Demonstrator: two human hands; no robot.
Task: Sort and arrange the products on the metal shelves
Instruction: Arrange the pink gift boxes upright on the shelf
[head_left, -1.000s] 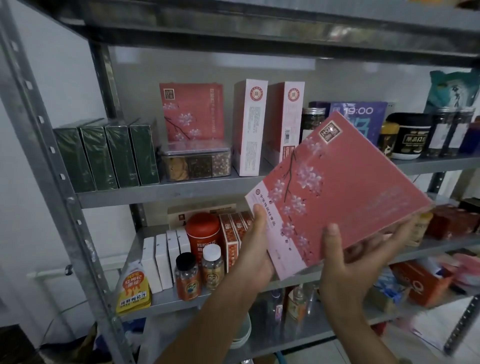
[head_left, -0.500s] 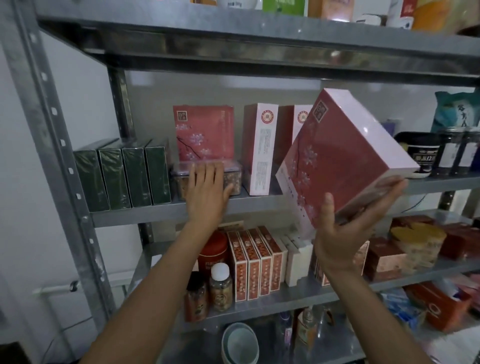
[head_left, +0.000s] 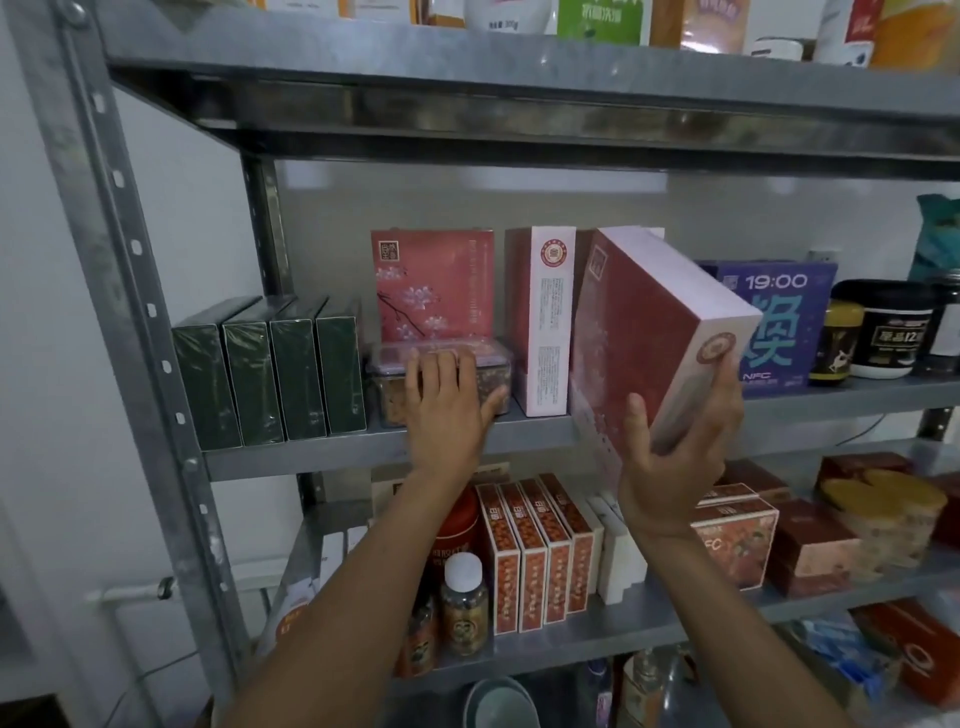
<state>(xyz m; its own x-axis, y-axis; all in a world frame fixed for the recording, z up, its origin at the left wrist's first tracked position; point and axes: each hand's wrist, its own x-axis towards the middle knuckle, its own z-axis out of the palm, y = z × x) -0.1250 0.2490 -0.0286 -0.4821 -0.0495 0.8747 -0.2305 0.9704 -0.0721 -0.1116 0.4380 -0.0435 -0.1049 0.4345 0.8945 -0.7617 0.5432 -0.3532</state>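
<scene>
Right hand (head_left: 675, 457) is curled under the pink box (head_left: 649, 332), now lifted and tilted beside the upright white box (head_left: 540, 322) on the middle shelf (head_left: 519, 439); left hand (head_left: 447, 400), taken off it, is spread flat on the clear container (head_left: 387, 364)

A second ago both of your hands held the pink blossom box (head_left: 639, 332) face-up below the middle shelf (head_left: 311, 452). Your left hand (head_left: 447, 410) has since let go and now lies over the clear container (head_left: 496, 364), fingers on its lid. Your right hand (head_left: 675, 457) alone has raised the box and turned it nearly upright, just beside the white upright box (head_left: 543, 322), hiding the second one behind it.
</scene>
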